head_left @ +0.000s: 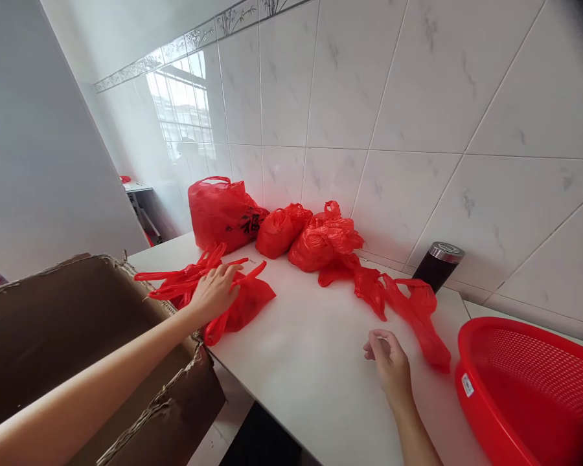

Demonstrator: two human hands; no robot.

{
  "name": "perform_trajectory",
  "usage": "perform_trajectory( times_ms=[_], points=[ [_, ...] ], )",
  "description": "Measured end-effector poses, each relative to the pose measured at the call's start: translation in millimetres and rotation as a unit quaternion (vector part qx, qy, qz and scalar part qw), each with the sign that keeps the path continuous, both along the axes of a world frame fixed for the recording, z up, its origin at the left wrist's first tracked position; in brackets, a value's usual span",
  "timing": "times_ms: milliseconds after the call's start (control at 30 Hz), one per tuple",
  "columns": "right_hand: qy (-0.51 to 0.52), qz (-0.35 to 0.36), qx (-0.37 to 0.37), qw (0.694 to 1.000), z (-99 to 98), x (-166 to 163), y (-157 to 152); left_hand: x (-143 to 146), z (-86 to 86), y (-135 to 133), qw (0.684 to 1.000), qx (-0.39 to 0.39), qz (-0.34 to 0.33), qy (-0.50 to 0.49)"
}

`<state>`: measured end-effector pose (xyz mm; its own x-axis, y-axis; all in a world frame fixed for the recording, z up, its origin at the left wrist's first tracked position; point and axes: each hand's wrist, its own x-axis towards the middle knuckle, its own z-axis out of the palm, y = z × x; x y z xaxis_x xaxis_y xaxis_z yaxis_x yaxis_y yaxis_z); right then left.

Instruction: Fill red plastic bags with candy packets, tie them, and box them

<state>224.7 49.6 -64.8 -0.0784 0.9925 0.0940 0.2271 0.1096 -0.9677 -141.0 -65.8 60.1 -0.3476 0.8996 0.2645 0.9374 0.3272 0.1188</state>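
Note:
On the left of the table, my left hand (216, 291) is closed over a heap of flat red plastic bags (252, 299), whose loop handles stick out around the fingers. Exactly how the fingertips grip is hidden under the hand. My right hand (389, 369) hovers above the white tabletop (301, 362) at right of centre, its fingers curled in and nothing visible in them. Just right of it lies a limp red plastic bag (420, 317), apart from the hand.
Against the tiled wall stand a large red bag with black characters (218, 217) and knotted, filled red bags (279, 232) (323, 243). A black cylinder with a silver lid (432, 265) leans farther right. A red plastic basket (486, 395) is at right; an open cardboard box (175, 414) adjoins the table's left edge.

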Motion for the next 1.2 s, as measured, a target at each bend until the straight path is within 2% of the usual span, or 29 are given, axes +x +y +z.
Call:
perform_trajectory(
  times_ms=[133, 233, 300, 367, 500, 667, 800, 1000, 1100, 1200],
  points=[
    [-0.048, 0.002, -0.006, 0.999, -3.1, -4, -2, 14, -10.5, -4, 0.996, -0.018, -0.079, 0.039],
    [-0.063, 0.006, -0.002, 0.998, -5.9, -3, -2, 1, -28.1, 2, 0.995, -0.058, -0.043, 0.071],
    [-0.067, 0.005, -0.001, 0.998, -8.2, -2, -1, -15, -38.7, 5, 0.991, -0.111, -0.001, 0.068],
    [-0.065, 0.005, 0.0, 0.998, -10.7, -1, 1, -30, -43.7, 6, 0.99, -0.128, 0.014, 0.051],
    [-0.061, 0.002, 0.0, 0.998, -14.8, -1, 4, -43, -39.3, 1, 0.997, -0.062, -0.026, 0.037],
    [-0.066, 0.004, 0.005, 0.998, -17.4, 0, 5, -42, -37.4, -14, 0.996, -0.088, -0.017, 0.002],
    [-0.069, 0.0, 0.0, 0.998, -17.2, 0, 3, -37, -35.7, -20, 0.999, -0.048, -0.014, 0.01],
    [-0.082, -0.023, -0.008, 0.996, -13.8, -2, 3, -41, -35.3, -2, 0.99, -0.075, 0.013, -0.119],
    [-0.082, -0.027, 0.007, 0.996, -14.0, -2, 3, -44, -34.2, 9, 0.978, -0.085, -0.021, -0.19],
    [-0.093, -0.032, 0.006, 0.995, -17.7, -1, 5, -46, -17.8, 8, 0.949, -0.095, -0.077, -0.29]
  ],
)
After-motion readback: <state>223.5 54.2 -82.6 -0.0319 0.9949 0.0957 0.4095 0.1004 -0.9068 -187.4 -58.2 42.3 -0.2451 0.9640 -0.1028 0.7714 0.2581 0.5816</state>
